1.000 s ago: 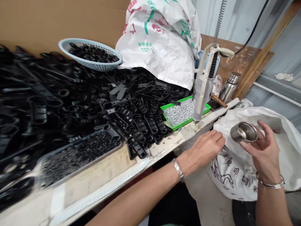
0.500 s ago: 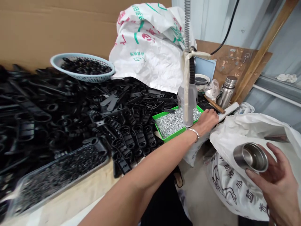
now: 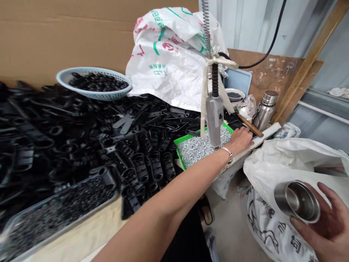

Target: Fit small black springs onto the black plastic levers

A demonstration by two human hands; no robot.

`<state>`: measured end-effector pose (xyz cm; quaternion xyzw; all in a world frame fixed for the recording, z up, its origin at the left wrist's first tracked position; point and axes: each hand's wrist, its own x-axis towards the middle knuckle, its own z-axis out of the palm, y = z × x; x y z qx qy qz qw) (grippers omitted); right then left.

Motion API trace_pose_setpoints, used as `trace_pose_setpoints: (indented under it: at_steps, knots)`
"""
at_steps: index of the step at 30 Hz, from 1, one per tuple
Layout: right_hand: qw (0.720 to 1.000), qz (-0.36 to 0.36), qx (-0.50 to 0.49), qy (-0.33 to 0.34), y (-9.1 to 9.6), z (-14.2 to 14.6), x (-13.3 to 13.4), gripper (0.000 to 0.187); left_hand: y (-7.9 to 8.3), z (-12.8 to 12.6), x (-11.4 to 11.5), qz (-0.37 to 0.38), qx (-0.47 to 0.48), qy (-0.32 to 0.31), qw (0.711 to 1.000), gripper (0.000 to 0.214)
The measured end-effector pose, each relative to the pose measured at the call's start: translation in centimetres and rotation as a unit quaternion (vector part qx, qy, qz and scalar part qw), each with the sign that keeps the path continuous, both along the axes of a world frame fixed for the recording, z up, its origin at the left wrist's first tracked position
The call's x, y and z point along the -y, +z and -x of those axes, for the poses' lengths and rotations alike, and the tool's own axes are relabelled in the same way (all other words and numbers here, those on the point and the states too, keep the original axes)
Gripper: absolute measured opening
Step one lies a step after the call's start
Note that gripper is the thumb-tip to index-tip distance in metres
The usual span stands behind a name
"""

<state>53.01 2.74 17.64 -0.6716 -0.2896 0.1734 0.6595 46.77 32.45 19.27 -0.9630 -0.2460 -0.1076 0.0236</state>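
Note:
My right hand (image 3: 324, 222) grips a small shiny metal cup (image 3: 297, 202) at the lower right, its mouth tilted toward me. No contents can be made out inside it. My left arm reaches across the middle, and my left hand (image 3: 241, 140) rests on the bench edge with its fingers slightly apart. Against its fingertips is a flat black object (image 3: 240, 125), possibly a phone. A wooden-handled tool (image 3: 251, 125) and a steel thermos flask (image 3: 265, 111) are just beyond. Beside the wrist sits a green tray (image 3: 178, 140) of small silver pins.
A grey power screwdriver (image 3: 215, 116) hangs on a spring above the tray. Black plastic parts (image 3: 81, 131) cover the bench. A blue basket (image 3: 95, 95), a clear bin of small black pieces (image 3: 62, 207) and a white sack (image 3: 169, 72) are there. Another sack (image 3: 261, 218) stands at right.
My right hand and the cup have moved slightly down and right. My left hand stays by the black object, its fingers more spread over it. The view has shifted slightly.

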Motion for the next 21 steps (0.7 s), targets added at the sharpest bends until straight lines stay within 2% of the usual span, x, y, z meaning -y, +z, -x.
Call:
trace_pose_setpoints:
  at_steps: [6, 10, 14, 21]
  knots:
    - [0.997, 0.031, -0.043, -0.057, 1.1, 1.4, -0.1, 0.093, -0.2, 1.0, -0.7, 0.005, 0.014, -0.001, 1.0, 0.029]
    - [0.997, 0.029, -0.048, -0.05, 1.5, 2.2, -0.4, 0.089, 0.2, 1.6, 0.2, 0.009, 0.011, -0.031, 0.999, 0.019]
    - [0.998, 0.031, -0.034, -0.035, 1.3, 1.9, -0.3, 0.087, 1.0, 1.2, 1.0, 0.059, -0.021, -0.019, 0.998, 0.027]
    - [0.999, 0.042, 0.008, -0.03, 0.9, 1.1, 0.1, 0.086, 1.3, 0.5, 0.8, 0.089, -0.076, -0.026, 0.993, 0.051]
